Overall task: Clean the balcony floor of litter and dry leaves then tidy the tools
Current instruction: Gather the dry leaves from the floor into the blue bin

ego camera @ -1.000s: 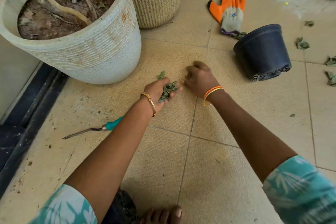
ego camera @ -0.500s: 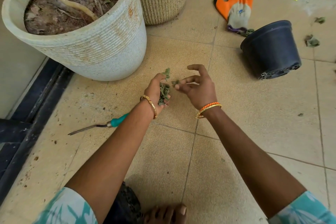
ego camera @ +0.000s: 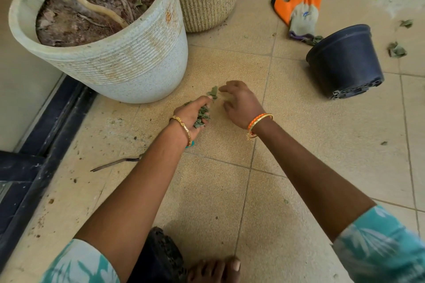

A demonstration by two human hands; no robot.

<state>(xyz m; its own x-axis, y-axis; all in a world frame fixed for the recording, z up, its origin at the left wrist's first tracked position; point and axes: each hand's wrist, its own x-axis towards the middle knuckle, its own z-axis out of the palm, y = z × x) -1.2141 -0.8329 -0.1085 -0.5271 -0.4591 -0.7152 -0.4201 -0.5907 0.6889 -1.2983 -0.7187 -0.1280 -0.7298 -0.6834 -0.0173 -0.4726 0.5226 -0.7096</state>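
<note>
Head view: dry leaves [ego camera: 202,114] cupped in left hand [ego camera: 194,114] near white planter [ego camera: 128,62] for carrying; right hand [ego camera: 241,104] fingers [ego camera: 226,88] spread, empty.

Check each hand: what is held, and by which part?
The left hand cups a bunch of dry green leaves in its palm, fingers curled round them. The right hand is open, holding nothing.
</note>
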